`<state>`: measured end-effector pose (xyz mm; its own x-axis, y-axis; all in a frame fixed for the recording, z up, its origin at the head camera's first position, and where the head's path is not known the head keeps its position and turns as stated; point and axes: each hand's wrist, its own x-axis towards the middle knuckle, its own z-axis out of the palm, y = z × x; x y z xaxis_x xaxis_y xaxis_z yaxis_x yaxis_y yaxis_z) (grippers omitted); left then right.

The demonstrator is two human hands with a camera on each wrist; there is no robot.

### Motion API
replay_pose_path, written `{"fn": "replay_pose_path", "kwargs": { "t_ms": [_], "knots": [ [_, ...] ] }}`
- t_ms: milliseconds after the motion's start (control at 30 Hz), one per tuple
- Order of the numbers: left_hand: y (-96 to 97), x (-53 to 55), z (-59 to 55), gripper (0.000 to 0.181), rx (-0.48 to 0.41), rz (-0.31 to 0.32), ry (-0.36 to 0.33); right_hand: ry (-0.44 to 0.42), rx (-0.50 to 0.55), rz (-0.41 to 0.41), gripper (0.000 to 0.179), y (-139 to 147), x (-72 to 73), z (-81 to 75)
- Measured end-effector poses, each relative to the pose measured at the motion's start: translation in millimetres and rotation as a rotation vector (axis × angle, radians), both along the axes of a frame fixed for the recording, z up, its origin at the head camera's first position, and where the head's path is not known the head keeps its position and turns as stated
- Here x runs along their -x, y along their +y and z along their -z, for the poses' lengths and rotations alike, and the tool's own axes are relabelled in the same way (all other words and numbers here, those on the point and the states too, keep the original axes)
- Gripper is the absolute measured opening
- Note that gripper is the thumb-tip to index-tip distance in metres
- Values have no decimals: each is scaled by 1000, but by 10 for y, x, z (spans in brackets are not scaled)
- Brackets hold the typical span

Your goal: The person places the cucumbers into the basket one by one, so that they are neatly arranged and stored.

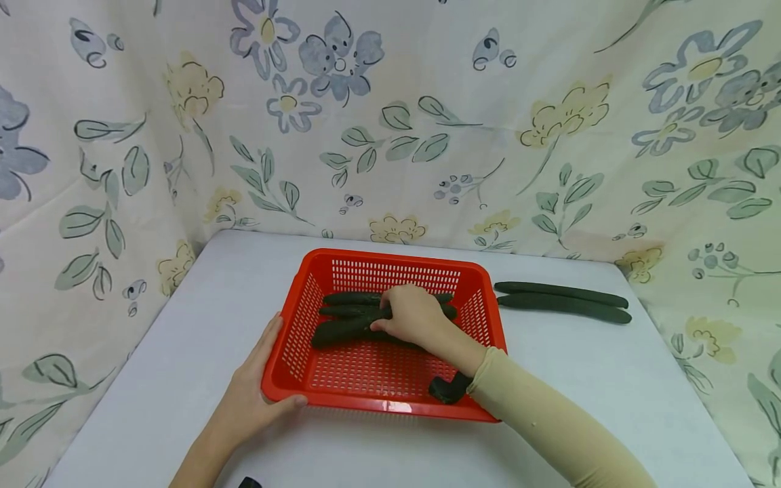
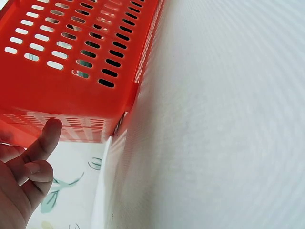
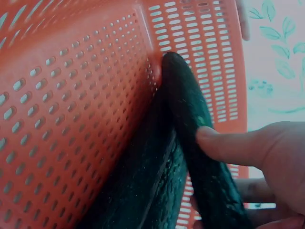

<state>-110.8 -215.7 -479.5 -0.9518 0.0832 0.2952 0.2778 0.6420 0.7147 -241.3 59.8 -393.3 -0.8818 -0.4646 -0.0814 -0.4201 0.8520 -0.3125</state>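
In the head view, a red plastic basket with slotted walls stands on the white table. Inside, several dark green cucumbers lie side by side toward its far wall. My right hand reaches in and grips a cucumber between thumb and fingers; in the right wrist view this one overlaps the others. My left hand rests at the basket's near left corner, with extended fingers along the outer left side and the thumb by the front rim. In the left wrist view, fingertips show close to the basket wall.
Two more long cucumbers lie together on the white tabletop, right of the basket. A floral curtain hangs behind and beside the table. A black wrist device shows beneath my right sleeve.
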Motion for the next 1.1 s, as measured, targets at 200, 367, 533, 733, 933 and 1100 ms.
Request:
{"fn": "replay_pose_path", "kwargs": {
  "t_ms": [200, 367, 533, 733, 933, 1100],
  "knots": [
    [11, 2, -2, 128, 2, -2, 10, -62, -66, -44, 31, 9, 29, 51],
    [15, -1, 7, 129, 1, 0, 15, -65, -98, -74, 30, 17, 31, 50],
    [9, -3, 12, 129, -13, 12, 21, -30, -140, -153, 39, 41, 30, 86],
    [5, -6, 18, 129, -18, 17, 42, 3, -137, -172, 41, 44, 45, 148],
    [13, -3, 6, 130, -11, 4, 33, -2, -148, -202, 44, 26, 63, 175],
    [25, 0, 17, 129, -19, -3, 18, 13, -159, -227, 47, 14, 70, 218]
  ]
}}
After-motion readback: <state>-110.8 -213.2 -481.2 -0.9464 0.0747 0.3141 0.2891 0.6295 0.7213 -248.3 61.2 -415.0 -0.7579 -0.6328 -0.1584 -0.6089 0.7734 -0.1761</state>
